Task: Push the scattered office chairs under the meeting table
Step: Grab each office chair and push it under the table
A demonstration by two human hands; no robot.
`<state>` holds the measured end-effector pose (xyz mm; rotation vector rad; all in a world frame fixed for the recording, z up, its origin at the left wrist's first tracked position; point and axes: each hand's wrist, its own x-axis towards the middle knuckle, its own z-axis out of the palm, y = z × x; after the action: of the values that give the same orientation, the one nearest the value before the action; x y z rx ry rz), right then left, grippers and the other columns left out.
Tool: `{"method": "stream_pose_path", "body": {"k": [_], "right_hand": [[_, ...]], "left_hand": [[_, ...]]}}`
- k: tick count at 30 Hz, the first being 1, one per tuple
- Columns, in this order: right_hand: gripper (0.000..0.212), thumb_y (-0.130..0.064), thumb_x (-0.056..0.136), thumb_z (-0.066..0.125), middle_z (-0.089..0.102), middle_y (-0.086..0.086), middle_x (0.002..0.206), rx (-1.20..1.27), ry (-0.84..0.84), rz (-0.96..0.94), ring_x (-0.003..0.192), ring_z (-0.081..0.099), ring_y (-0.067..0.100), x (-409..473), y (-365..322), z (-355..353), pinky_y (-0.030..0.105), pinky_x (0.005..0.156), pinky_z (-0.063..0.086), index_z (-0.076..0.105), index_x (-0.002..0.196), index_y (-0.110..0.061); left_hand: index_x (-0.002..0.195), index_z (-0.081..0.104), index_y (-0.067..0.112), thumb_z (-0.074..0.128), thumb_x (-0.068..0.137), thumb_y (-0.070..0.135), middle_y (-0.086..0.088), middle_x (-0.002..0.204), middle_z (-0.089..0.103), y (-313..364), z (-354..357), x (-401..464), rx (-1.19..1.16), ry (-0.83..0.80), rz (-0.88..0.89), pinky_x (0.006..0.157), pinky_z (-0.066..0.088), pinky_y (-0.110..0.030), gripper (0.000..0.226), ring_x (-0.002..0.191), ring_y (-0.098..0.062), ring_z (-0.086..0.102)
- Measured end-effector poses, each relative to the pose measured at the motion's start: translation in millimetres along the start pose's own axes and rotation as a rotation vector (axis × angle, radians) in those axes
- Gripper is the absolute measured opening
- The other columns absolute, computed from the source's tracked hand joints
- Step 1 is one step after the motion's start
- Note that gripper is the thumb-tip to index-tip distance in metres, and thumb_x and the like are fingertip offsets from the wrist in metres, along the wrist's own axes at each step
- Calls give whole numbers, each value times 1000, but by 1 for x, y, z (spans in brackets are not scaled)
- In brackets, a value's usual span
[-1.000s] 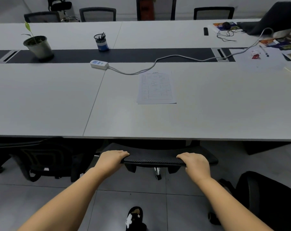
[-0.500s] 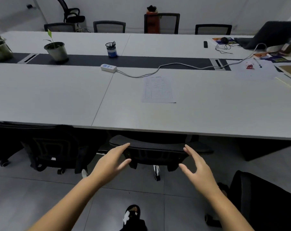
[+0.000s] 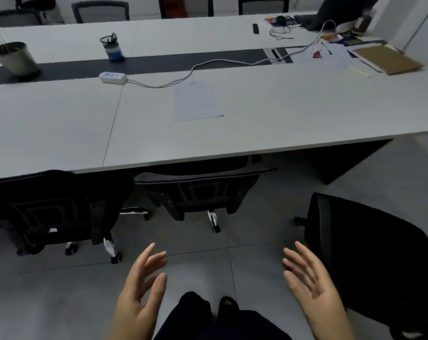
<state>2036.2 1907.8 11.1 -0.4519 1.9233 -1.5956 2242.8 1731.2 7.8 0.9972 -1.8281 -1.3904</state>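
Note:
A long white meeting table point(image 3: 257, 133) spans the view. A black office chair point(image 3: 200, 190) stands tucked under its near edge at the middle, only its backrest and wheels showing. A second black chair point(image 3: 50, 207) is tucked in to its left. A third black chair point(image 3: 370, 249) stands out on the floor at the right, away from the table. My left hand point(image 3: 141, 288) and my right hand point(image 3: 311, 278) hover low in front of me, both open with fingers spread, holding nothing. My right hand is close to the third chair's back edge.
On the table lie a sheet of paper point(image 3: 197, 101), a power strip point(image 3: 112, 77) with its cable, a pen cup point(image 3: 112, 48), a potted plant point(image 3: 12, 57), and papers and a brown folder point(image 3: 387, 59) at the far right. More chairs stand along the far side. Grey tiled floor lies underfoot.
Both hands let go of the middle chair's backrest and drew back toward me, opening. I stepped back and the view swung right, bringing the third chair into sight.

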Motion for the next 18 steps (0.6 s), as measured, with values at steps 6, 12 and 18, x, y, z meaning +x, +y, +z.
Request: {"method": "stream_pose_path", "body": {"k": [6, 12, 18], "right_hand": [[57, 2, 80, 60, 63, -8, 114, -40, 202, 9, 103, 55, -6, -59, 14, 9, 22, 85, 43, 45, 117, -39], [69, -6, 80, 62, 55, -32, 115, -83, 432, 30, 106, 54, -7, -137, 33, 29, 15, 91, 42, 43, 110, -64], [56, -31, 69, 60, 54, -32, 116, -106, 672, 66, 107, 54, -7, -219, 52, 35, 13, 90, 42, 42, 114, -60]], "left_hand": [[111, 48, 61, 52, 69, 50, 23, 109, 63, -3, -2, -1, 36, -238, 40, 80, 46, -9, 44, 104, -1, 59], [112, 48, 60, 51, 71, 49, 23, 110, 62, -3, -12, -16, 33, -502, 85, 79, 45, -8, 43, 104, 0, 59], [113, 48, 58, 56, 78, 33, 24, 110, 62, 3, 4, -51, 56, -758, 155, 79, 45, -7, 44, 103, 1, 59]]}}
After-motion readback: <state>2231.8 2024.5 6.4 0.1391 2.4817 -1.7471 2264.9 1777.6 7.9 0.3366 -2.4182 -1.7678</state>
